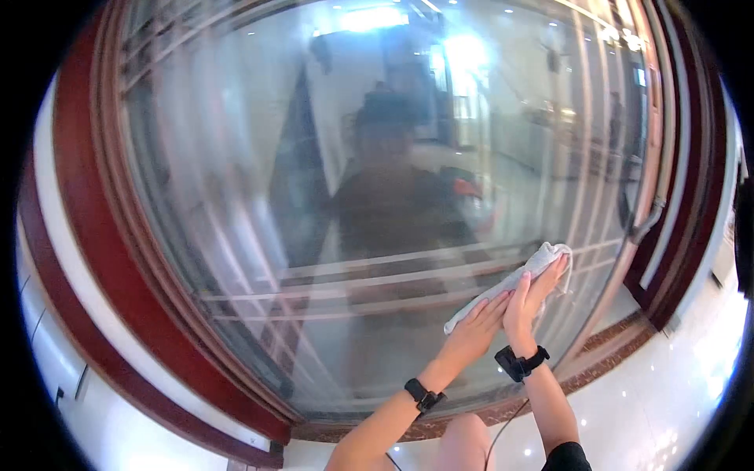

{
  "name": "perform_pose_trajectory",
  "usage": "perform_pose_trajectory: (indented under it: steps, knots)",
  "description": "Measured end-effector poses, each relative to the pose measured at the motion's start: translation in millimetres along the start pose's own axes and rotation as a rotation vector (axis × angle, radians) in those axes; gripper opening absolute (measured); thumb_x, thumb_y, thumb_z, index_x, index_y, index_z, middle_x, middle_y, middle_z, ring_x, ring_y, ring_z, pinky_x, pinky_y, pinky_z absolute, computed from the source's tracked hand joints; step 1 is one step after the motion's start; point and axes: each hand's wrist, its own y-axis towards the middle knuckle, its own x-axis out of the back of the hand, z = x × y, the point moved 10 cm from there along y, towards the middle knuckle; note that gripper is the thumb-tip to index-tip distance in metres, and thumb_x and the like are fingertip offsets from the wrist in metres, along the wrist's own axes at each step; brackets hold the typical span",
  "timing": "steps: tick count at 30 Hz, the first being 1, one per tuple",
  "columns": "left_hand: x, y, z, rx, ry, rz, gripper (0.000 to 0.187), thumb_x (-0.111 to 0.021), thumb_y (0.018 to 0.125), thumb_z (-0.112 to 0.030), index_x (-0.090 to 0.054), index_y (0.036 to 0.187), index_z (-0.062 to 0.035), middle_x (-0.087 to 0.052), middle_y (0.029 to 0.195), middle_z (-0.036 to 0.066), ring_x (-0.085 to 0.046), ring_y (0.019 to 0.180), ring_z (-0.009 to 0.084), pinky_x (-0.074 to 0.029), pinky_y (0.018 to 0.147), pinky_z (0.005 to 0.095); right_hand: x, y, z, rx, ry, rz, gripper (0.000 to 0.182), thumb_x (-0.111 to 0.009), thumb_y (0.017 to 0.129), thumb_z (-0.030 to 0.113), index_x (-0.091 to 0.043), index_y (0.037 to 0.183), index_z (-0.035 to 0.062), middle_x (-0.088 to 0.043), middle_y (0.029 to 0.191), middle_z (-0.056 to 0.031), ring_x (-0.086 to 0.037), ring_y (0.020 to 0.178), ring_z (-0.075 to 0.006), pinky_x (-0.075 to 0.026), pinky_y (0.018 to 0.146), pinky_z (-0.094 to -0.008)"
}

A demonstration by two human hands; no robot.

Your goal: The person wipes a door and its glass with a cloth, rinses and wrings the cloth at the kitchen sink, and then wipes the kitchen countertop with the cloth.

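Observation:
A white cloth (509,284) lies folded against the large glass pane (377,337), at its lower right. My left hand (476,328) rests on the lower left part of the cloth, its fingers stretched out and pressing it to the glass. Just to the right, my right hand (537,300) is flat on the cloth's upper right part, fingers extended up toward its top edge. The two hands are side by side, touching or nearly so. Each wrist wears a black band.
Dark red and white frame strips (94,196) curve along the left. On the right is a metal door edge with a handle (649,221). A brown stone sill (605,361) runs below the glass, above a shiny pale floor (628,408). Reflections cover the pane.

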Motion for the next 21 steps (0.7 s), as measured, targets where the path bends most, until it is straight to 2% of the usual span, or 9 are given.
perform_pose_trajectory:
  steps: [3,6,7,12,15,18,19,21]
  knots:
    - [31,-14,25,0.072,0.055,-0.019,0.051,-0.052,0.068,-0.004,-0.045,0.119,0.0017,-0.035,0.133,0.013,-0.028,0.128,0.0212,-0.019,0.105,0.0374,-20,6,62,0.108,-0.057,0.01,0.068,-0.045,0.083,0.025,-0.011,0.135,-0.0044,-0.009,0.142,-0.0232,-0.006,0.132,-0.037,0.0,0.104,-0.0506]
    - [49,-21,46,0.161,0.055,-0.065,0.052,-0.055,0.066,-0.006,-0.046,0.116,0.0029,-0.038,0.129,0.016,-0.031,0.125,0.0266,-0.019,0.104,0.0416,-36,12,111,0.219,-0.099,0.042,0.069,-0.047,0.082,0.024,-0.014,0.135,-0.0045,-0.012,0.141,-0.0231,-0.007,0.132,-0.0373,-0.001,0.104,-0.0506]
    - [56,-25,53,0.185,0.039,-0.1,0.053,-0.056,0.065,-0.007,-0.046,0.116,0.0032,-0.039,0.128,0.017,-0.031,0.124,0.0286,-0.019,0.104,0.0429,-42,13,126,0.275,-0.086,0.037,0.071,-0.051,0.079,0.023,-0.016,0.134,-0.0044,-0.015,0.14,-0.0229,-0.01,0.131,-0.0371,-0.002,0.104,-0.0515]
    - [121,-70,97,0.304,0.013,-0.256,0.058,-0.06,0.062,-0.008,-0.044,0.116,0.0041,-0.04,0.125,0.02,-0.03,0.123,0.035,-0.018,0.103,0.0484,-79,-12,227,0.449,-0.048,0.079,0.071,-0.056,0.074,0.019,-0.022,0.133,-0.0036,-0.019,0.139,-0.0216,-0.014,0.131,-0.0366,-0.005,0.103,-0.0541]
    - [136,-96,121,0.331,0.05,-0.319,0.061,-0.061,0.063,-0.012,-0.042,0.119,0.0032,-0.038,0.126,0.02,-0.03,0.122,0.0363,-0.018,0.102,0.0502,-99,-27,264,0.5,-0.003,0.091,0.069,-0.057,0.074,0.02,-0.026,0.132,-0.0018,-0.022,0.139,-0.0196,-0.017,0.13,-0.0356,-0.006,0.102,-0.0552]
    - [163,-130,145,0.403,0.138,-0.397,0.055,-0.062,0.065,-0.012,-0.045,0.115,0.0026,-0.041,0.124,0.02,-0.033,0.121,0.0342,-0.02,0.102,0.048,-126,-55,303,0.569,0.009,0.136,0.07,-0.057,0.073,0.021,-0.027,0.132,-0.0014,-0.023,0.138,-0.0194,-0.019,0.129,-0.0352,-0.006,0.102,-0.0556]
    - [169,-139,154,0.436,0.13,-0.398,0.055,-0.062,0.066,-0.014,-0.045,0.116,0.0019,-0.041,0.123,0.02,-0.034,0.12,0.0347,-0.02,0.102,0.0491,-134,-63,312,0.587,0.015,0.146,0.069,-0.057,0.073,0.025,-0.029,0.131,-0.0005,-0.025,0.138,-0.0184,-0.021,0.129,-0.0343,-0.006,0.102,-0.056]
    - [179,-157,165,0.503,0.093,-0.4,0.056,-0.061,0.068,-0.017,-0.043,0.118,0.0004,-0.043,0.122,0.02,-0.036,0.118,0.0358,-0.021,0.101,0.0512,-147,-76,328,0.597,0.032,0.178,0.07,-0.057,0.072,0.022,-0.028,0.131,-0.0015,-0.024,0.138,-0.0181,-0.019,0.129,-0.0346,-0.005,0.103,-0.0548]
